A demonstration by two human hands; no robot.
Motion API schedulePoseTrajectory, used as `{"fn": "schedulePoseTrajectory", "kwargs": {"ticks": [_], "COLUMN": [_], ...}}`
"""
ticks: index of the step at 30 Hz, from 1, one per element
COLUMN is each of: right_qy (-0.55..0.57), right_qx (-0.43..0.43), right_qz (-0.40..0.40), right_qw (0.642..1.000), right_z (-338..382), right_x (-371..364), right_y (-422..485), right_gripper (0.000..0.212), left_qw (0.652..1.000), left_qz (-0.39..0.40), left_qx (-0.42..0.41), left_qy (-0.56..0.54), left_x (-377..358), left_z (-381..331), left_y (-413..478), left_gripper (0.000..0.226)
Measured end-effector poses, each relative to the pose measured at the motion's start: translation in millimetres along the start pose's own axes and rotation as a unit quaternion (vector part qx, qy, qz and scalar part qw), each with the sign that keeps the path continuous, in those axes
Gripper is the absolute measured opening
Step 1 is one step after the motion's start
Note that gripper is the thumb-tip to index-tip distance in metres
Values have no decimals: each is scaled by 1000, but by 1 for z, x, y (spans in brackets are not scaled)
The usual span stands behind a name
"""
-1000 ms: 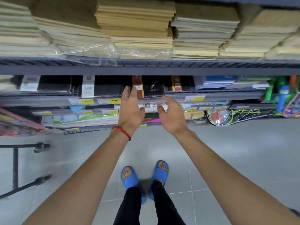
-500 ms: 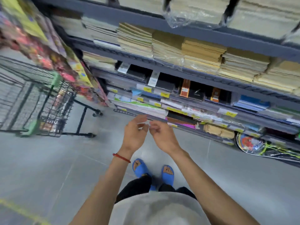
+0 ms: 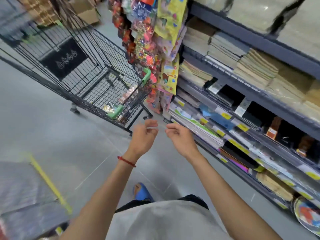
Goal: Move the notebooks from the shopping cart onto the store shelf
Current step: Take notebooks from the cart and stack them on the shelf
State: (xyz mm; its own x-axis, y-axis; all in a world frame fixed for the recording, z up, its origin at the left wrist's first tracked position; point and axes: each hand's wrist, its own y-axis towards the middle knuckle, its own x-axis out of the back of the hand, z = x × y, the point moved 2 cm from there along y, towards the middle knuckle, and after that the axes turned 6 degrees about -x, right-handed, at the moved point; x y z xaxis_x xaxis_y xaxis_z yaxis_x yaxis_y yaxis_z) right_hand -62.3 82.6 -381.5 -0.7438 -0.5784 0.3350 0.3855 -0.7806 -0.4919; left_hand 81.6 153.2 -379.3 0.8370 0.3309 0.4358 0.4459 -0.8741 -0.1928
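A black wire shopping cart [image 3: 83, 71] with green corner bumpers stands on the floor to the upper left. Small packaged items [image 3: 128, 95] lie at its near end; I cannot tell if they are notebooks. The store shelf [image 3: 256, 94] runs along the right, with dark notebooks [image 3: 254, 114] on a middle level and stacks of tan paper pads above. My left hand [image 3: 144, 137], with a red wrist string, and my right hand [image 3: 180, 137] hover side by side over the floor between cart and shelf. Both hold nothing, fingers loosely curled.
Colourful packets [image 3: 155, 49] hang from a rack between the cart and the shelf. Cardboard boxes [image 3: 86, 13] stand far up the aisle. A yellow floor line [image 3: 50, 184] runs at the lower left beside a blurred dark surface. My blue sandal [image 3: 142, 191] shows below.
My view has swung left from the shelf toward the cart. Both hands drew back off the shelf's notebooks and now hang empty over the floor, nearer the cart.
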Motion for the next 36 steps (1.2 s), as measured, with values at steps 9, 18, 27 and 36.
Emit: {"fn": "schedulePoseTrajectory", "kwargs": {"ticks": [9, 18, 27, 36], "right_qy": [12, 54, 65, 26], "right_qx": [4, -34, -122, -229], "right_qz": [24, 14, 24, -65], "right_qw": [1000, 998, 990, 971], "right_z": [87, 139, 155, 113], "right_x": [-123, -189, -237, -272], "right_y": [54, 169, 260, 349], "right_gripper": [26, 22, 21, 26], "left_qw": [999, 999, 991, 961], "left_qz": [-41, -12, 57, 215], "left_qx": [21, 53, 109, 134], "left_qy": [-10, 1, 53, 113], "left_x": [152, 204, 231, 215], "left_z": [57, 108, 150, 228], "left_y": [62, 172, 274, 374], "left_gripper": [28, 25, 26, 24]}}
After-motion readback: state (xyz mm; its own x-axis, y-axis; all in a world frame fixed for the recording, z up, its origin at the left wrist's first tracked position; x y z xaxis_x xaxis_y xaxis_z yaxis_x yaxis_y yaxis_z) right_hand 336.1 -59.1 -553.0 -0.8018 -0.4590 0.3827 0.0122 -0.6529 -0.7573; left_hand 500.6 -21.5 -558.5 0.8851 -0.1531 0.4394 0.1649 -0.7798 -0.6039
